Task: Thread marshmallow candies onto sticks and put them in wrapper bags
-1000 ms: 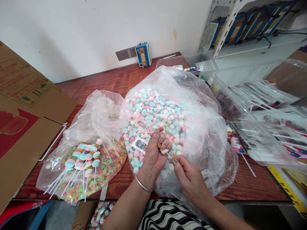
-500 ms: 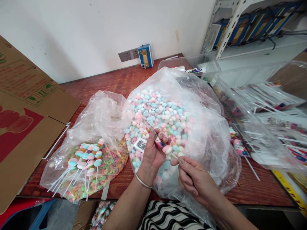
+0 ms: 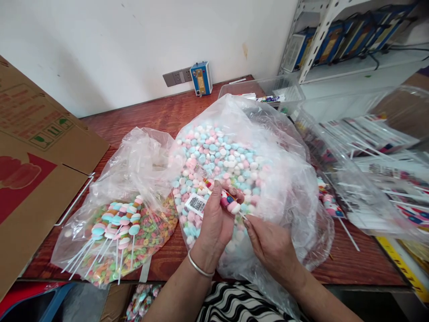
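My left hand [image 3: 217,212], wearing a silver bangle, is closed around a candy skewer [image 3: 231,203] in a clear printed wrapper. A white label with a square code hangs from the wrapper by my thumb. Pink and white candy pieces show at the wrapper's lower end. My right hand [image 3: 271,243] pinches the thin white stick below them, fingers curled. Both hands are over a large clear bag [image 3: 284,188] of pink, white and blue round candies [image 3: 217,147]. Several finished-looking skewers [image 3: 119,221] of stacked candies lie on the smaller bag at left.
The smaller clear bag [image 3: 140,156] holds coloured ring candies [image 3: 164,219]. A cardboard box [image 3: 47,147] stands at far left. Clear bins [image 3: 335,156] with packets and white sticks are at right, a wrapped skewer [image 3: 330,203] beside them. A blue device [image 3: 201,79] stands by the wall.
My right hand has moved up along the stick, closer to my left hand. The candy pieces sit nearer the wrapper. The view has shifted slightly.
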The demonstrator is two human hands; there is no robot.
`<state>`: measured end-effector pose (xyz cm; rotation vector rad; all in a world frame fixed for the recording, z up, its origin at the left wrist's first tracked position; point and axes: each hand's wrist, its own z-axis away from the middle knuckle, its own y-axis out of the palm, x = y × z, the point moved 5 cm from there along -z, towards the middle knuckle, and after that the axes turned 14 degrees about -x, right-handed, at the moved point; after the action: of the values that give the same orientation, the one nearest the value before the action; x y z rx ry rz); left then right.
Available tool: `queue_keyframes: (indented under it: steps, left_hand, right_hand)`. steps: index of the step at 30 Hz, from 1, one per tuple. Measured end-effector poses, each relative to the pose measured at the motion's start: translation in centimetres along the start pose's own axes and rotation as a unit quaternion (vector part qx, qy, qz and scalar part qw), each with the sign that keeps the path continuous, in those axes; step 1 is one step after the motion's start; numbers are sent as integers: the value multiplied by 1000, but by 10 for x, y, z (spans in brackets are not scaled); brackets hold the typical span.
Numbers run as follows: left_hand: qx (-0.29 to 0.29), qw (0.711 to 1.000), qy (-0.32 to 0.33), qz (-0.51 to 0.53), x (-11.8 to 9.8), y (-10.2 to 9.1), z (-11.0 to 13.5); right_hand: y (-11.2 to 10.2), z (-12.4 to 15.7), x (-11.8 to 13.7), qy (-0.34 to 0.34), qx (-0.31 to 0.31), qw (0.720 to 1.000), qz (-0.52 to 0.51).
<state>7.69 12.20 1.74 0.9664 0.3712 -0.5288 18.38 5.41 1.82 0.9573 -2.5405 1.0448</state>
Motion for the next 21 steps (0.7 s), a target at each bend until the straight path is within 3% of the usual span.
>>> queue_keyframes:
  steps: [3,6,12,15,16,17,19,21]
  left_hand:
    - [7,1000,20,1,-4,0,1]
    - [-6,1000,12,-13,-3,-2,1]
    - [32,999,4,43,-16,-3,-11]
    - [63,994,-24,88,-18,-1,-16]
    - [73,992,-30,103,-18,0,-16]
    - [83,989,-36,117,-17,1,-16]
    - [98,984,-42,140,-15,3,-15]
    - [101,983,-48,146,-14,5,-13]
  right_hand:
    - [-4,2,2,-71,-28,994,74]
    - [-3,2,1,-90,-10,986,139]
    - [-2,-1,2,-17,30,999,12]
    - [2,1,-1,112,57,988,-90]
    - [6,3,-4,192,77,967,-150]
    - [12,7,-7,284,100,927,-222]
    - [24,17,-7,455,145,799,-366]
    - [32,25,0,548,183,672,-463]
